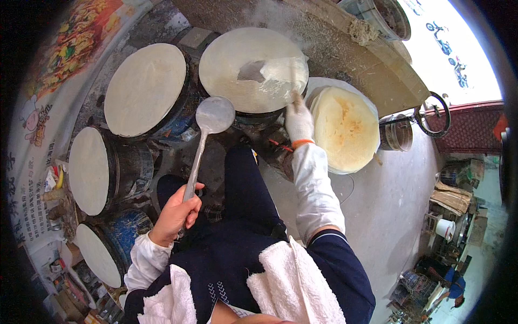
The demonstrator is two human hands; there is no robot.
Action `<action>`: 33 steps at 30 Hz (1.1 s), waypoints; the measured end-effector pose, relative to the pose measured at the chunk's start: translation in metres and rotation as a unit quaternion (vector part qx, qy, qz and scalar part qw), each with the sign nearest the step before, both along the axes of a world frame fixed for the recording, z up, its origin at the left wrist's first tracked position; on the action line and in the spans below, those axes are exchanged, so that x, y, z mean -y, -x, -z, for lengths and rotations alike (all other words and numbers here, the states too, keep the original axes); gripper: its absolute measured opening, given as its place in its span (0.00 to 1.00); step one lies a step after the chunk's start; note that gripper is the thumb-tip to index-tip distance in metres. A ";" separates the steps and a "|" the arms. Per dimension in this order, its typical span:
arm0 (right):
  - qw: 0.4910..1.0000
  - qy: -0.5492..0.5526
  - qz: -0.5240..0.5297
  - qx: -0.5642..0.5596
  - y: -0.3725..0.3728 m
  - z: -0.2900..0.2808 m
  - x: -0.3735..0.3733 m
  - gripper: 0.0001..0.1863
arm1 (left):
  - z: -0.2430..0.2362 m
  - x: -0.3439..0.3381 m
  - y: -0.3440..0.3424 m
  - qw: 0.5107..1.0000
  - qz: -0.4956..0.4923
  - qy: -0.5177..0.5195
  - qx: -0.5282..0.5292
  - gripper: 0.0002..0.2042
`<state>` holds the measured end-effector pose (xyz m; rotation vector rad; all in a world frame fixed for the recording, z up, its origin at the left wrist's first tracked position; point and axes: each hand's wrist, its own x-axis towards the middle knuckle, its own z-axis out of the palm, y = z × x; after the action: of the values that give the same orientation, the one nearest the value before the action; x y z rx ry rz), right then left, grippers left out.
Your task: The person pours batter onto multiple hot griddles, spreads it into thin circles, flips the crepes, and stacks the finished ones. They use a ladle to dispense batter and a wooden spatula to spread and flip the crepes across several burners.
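My left hand (175, 215) is closed around the handle of a metal ladle (215, 114), its round head raised in front of the nearest griddle. A white glove covers my right hand (299, 119), with an orange band at the wrist. Its fingers are closed at the near right edge of the round griddle straight ahead; what they grip is blurred. On that griddle lies a thin pale pancake sheet (232, 51). A dark patch (259, 70) shows in it, beside a rumpled, whiter part. To the right of my glove is a stack of round thin pancakes (342, 129), browned in spots.
More round griddles (145, 89) with pale tops curve along the left, on drum-like stands (132, 167). A cardboard panel (372, 59) and a black handwheel (433, 114) stand at the right. Buckets (396, 135) sit beside them. Another person (456, 283) in blue is far right.
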<state>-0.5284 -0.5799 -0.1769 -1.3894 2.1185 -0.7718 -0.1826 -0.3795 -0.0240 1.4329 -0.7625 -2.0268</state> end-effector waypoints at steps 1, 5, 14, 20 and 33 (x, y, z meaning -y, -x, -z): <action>0.998 0.054 0.005 0.028 0.024 0.008 -0.007 0.27 | -0.013 0.002 0.001 1.000 -0.002 -0.010 -0.013 0.20; 0.994 0.105 -0.001 0.011 0.024 0.015 -0.041 0.26 | -0.014 -0.007 -0.006 0.997 -0.044 -0.022 -0.061 0.20; 0.984 -0.050 -0.124 -0.116 -0.045 -0.022 -0.012 0.32 | -0.012 -0.009 -0.012 0.994 -0.092 -0.003 -0.053 0.19; 0.996 -0.015 -0.044 -0.083 -0.004 -0.016 0.007 0.27 | -0.013 -0.016 -0.019 0.993 -0.110 0.014 -0.043 0.19; 0.997 -0.007 -0.073 0.027 -0.026 -0.007 -0.077 0.29 | 0.009 0.050 -0.015 0.989 -0.129 0.060 -0.040 0.18</action>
<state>-0.5020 -0.5024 -0.1696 -1.4800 1.9537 -0.7263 -0.1674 -0.4298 -0.0328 1.3003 -0.6196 -1.7991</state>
